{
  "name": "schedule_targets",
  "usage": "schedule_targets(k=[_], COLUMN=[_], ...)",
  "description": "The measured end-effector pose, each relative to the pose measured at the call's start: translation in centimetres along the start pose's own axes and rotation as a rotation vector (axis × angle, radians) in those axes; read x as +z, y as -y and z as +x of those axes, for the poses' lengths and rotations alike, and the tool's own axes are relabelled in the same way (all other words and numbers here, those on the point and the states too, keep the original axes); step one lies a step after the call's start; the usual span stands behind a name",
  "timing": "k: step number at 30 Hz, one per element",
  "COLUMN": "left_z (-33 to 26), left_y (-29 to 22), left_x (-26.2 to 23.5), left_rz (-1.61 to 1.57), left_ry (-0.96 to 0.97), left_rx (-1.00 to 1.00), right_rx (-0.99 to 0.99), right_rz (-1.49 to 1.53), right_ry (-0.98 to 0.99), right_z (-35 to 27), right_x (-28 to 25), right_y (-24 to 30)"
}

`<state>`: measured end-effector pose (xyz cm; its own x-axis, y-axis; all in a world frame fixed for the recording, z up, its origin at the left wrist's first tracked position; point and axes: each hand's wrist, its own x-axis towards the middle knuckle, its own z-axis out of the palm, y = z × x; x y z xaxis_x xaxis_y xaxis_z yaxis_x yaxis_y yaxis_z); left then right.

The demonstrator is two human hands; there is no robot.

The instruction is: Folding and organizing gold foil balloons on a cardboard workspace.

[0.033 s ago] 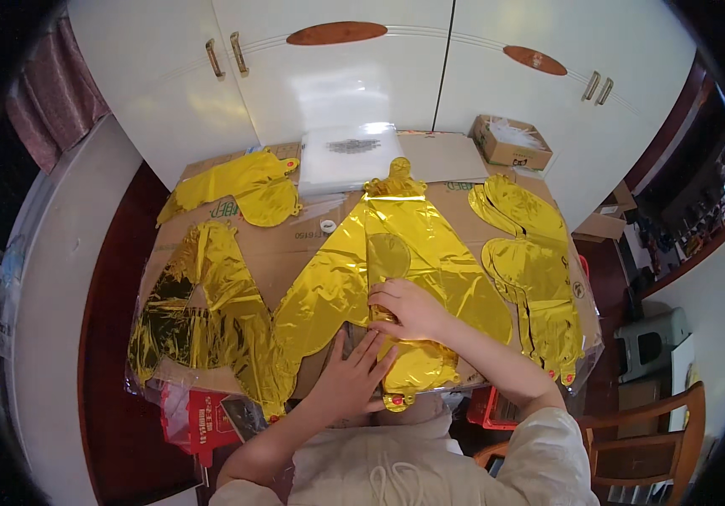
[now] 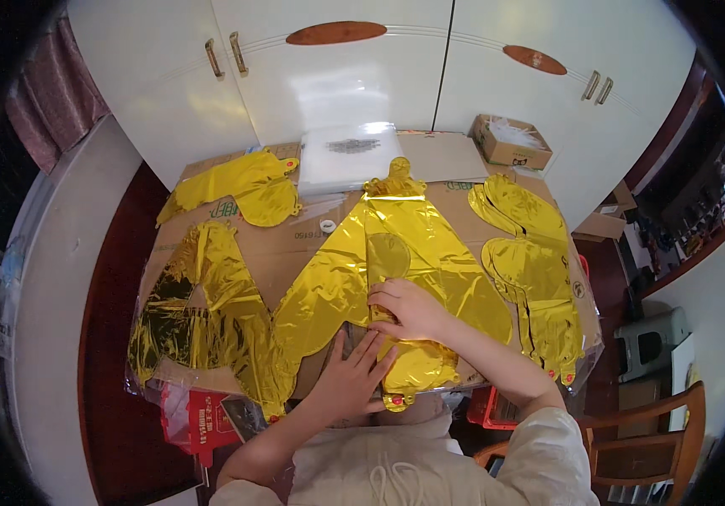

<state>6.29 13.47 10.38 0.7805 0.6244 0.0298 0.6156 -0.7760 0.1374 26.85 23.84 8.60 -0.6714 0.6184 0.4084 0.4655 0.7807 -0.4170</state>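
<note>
Gold foil: a large flat foil balloon (image 2: 413, 270) lies spread on the cardboard-covered table (image 2: 287, 249), near the middle, its pointed top toward the white cupboards (image 2: 354, 76).
Change: nothing can be told apart from the earlier picture; both hands and the foil lie in the same places.
Left hand (image 2: 350, 379): flat and open, fingers spread, palm down at the table's near edge, touching the balloon's lower part.
Right hand (image 2: 409, 308): fingers curled loosely and pressed on the middle of the balloon; whether it pinches the foil I cannot tell.
Containers: a small open cardboard box (image 2: 510, 142) stands at the far right corner with something pale inside, too small to make out; a red crate (image 2: 489, 405) shows below the near edge, its contents hidden.
Look of the balloon: uninflated, shiny, creased, with bright glare along the folds and a round tab at the near end.
Other foil: more gold pieces lie at far left (image 2: 236, 185), near left (image 2: 202, 320) and right (image 2: 535, 270), all flat on the cardboard.
Plastic: a stack of clear bags (image 2: 350, 156) sits at the far edge, just beyond the balloon's tip.
Seat: a wooden chair (image 2: 649, 447) stands at lower right.
</note>
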Motion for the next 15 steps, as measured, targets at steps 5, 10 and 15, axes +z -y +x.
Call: schedule_targets(k=[5,10,15], left_z=[0.1,-0.4,-1.8], left_y=[-0.2,-0.7,-2.0], left_x=[-0.4,0.1,-0.2], left_rz=[0.015,0.005,0.009], left_ry=[0.002,-0.021,-0.01], left_rx=[0.017,0.027,0.036], right_rx=[0.011,0.014,0.041], right_rz=[0.009,-0.007,-0.007], right_ry=[0.012,0.022,0.057], right_z=[-0.1,-0.2,-0.2], right_x=[0.0,0.0,-0.1], right_y=[-0.2,0.0,0.1])
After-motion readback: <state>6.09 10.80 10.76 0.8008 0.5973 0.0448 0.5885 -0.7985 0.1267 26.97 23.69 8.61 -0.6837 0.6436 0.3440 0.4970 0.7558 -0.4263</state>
